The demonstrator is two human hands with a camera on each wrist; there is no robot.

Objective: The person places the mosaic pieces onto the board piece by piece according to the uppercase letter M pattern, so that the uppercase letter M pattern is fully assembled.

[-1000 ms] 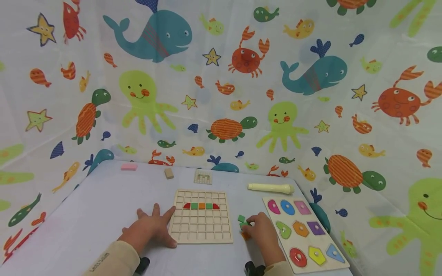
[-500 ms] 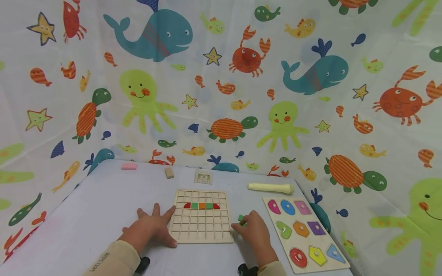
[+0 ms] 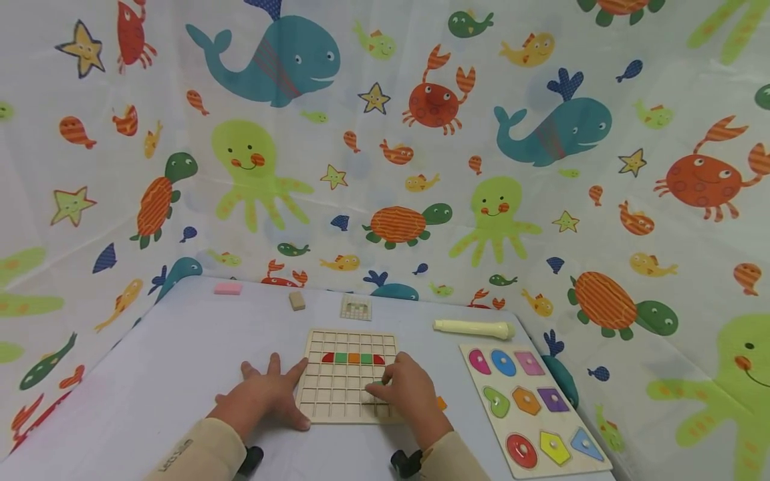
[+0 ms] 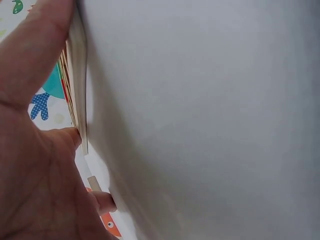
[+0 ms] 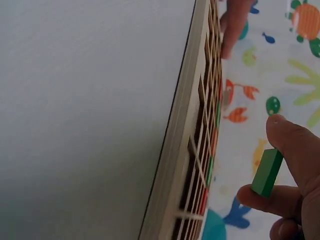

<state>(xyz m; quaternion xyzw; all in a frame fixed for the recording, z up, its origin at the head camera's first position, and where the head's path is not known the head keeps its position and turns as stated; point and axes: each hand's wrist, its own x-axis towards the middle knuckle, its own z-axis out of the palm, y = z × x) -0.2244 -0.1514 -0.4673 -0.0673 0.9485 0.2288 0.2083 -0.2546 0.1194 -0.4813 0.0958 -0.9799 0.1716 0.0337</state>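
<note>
A wooden grid board (image 3: 337, 391) lies on the white table, with a row of red, green and orange pieces (image 3: 353, 359) set in its upper cells. My left hand (image 3: 265, 395) spreads its fingers along the board's left edge, thumb at the near corner. Over the right half of the board, my right hand (image 3: 410, 395) pinches a green block (image 5: 267, 172) between thumb and finger, seen above the grid in the right wrist view. An orange block (image 3: 442, 403) shows partly from behind the right hand, which hides the table there.
On the right lies a shape puzzle board (image 3: 502, 424) with knobbed pieces. Behind it is a pale yellow stick (image 3: 472, 328). Along the back sit a pink block (image 3: 228, 288), a tan block (image 3: 297, 300) and a small patterned card (image 3: 357, 307). A sea-animal curtain (image 3: 361, 220) rises behind.
My right hand has picked up a green block from the table right of the grid board and carried it left, over the board. The left hand stays at the board's edge.
</note>
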